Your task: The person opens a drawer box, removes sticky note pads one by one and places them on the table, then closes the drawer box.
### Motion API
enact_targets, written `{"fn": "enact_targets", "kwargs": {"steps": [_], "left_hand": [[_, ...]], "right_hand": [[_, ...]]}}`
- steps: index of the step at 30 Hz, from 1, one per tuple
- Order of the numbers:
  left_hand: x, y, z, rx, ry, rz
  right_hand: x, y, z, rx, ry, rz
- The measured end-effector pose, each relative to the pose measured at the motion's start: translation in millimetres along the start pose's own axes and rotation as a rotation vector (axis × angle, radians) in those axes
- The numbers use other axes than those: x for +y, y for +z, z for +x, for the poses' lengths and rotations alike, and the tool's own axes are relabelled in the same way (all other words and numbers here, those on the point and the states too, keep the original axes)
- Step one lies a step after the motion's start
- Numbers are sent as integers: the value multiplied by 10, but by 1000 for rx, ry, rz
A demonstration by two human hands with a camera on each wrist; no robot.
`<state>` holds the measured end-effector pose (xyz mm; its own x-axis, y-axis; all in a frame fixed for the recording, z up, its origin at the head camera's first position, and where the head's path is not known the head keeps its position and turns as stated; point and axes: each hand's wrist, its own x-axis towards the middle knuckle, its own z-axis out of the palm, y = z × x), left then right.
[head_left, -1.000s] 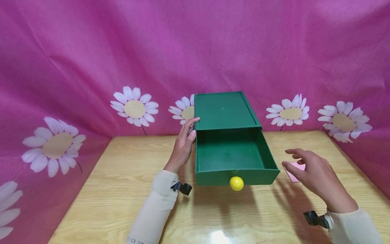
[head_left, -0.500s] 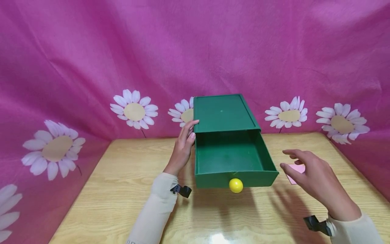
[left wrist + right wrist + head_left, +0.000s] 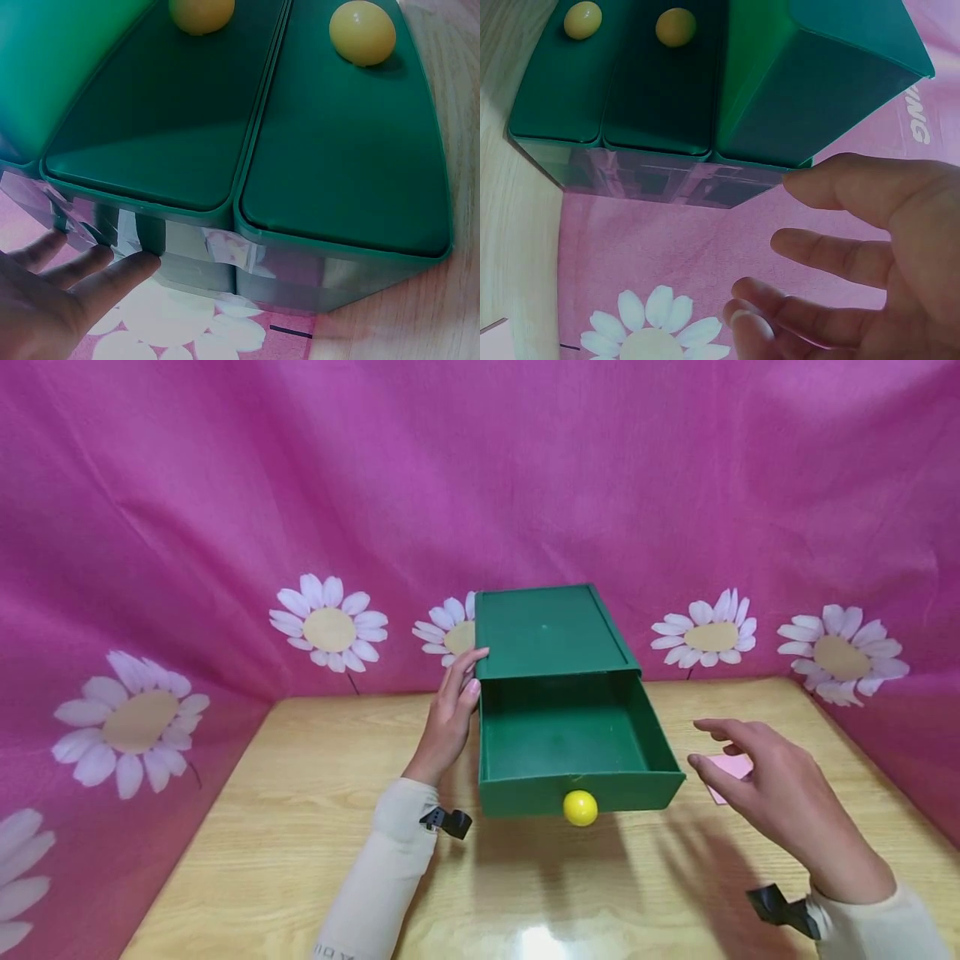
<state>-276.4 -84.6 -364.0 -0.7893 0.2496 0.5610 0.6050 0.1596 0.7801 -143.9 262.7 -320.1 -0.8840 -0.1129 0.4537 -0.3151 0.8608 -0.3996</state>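
A person's left hand [image 3: 444, 722] rests, fingers extended, against the left side of a green three-drawer cabinet [image 3: 551, 631] standing on a wood-grain table [image 3: 285, 827], one fingertip over the top edge. At center, the top drawer [image 3: 517, 797] juts forward, its round yellow knob [image 3: 581, 808] facing the viewer. The cabinet appears to be smooth, stiff plastic, likely light enough to slide unless braced at the side; the knob, slick-looking but graspable, seems the surest hold. At right, the right hand [image 3: 787, 797] hovers, thumb and forefinger apart, holding nothing, above a pink paper square [image 3: 733, 767]. Thin and probably flexible, the paper would best be pinched at an edge.
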Motion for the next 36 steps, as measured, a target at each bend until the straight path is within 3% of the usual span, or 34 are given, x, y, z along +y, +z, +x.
{"fn": "enact_targets", "kwargs": {"steps": [8,18,30,33,36], "left_hand": [[-21,-1,11,-2,2,-9],[-21,0,12,-1,-5,7],[-8,8,16,0,4,4],[32,8,11,-2,-1,0],[183,-3,-15,-8,-9,-5]], "right_hand": [[-72,-52,-23,-1,18,-6],[-199,-89,-85,92,-66,-21],[-358,-198,-148,143,-72,-13],[-386,-210,-165,149,-82,-4],[-416,-221,-184,149,-94,3]]}}
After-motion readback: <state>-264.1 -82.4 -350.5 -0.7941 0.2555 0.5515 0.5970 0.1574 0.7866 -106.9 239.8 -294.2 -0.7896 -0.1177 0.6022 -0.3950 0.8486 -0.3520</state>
